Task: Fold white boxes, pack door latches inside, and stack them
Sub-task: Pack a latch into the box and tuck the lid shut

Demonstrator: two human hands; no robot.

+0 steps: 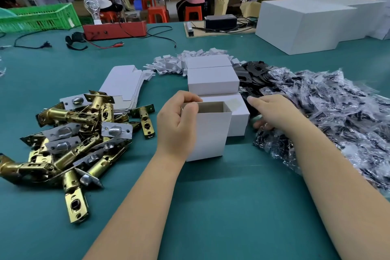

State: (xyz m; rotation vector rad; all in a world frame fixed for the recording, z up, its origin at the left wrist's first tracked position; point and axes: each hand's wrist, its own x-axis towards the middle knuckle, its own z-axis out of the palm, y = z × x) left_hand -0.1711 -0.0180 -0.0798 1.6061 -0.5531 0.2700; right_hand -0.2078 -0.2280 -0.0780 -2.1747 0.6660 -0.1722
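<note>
On the teal worktop [211, 207], brass door latches [69, 133] are heaped at the frame's left and plastic-bagged black parts [329, 116] at right, probably so both feed the centre. There the left hand [177, 124] grips an upright, open-topped white box [211, 133], seemingly steadying it for filling, before closed boxes [213, 81]. The right hand [274, 112] reaches the bags, fingers loosely extended, holding nothing visible; no writing is legible.

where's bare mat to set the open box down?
Free: green mat in front of the open box, between both forearms; also behind the flat blanks, before the red case. Crowded: latch pile left, bagged parts right, closed boxes behind.
</note>
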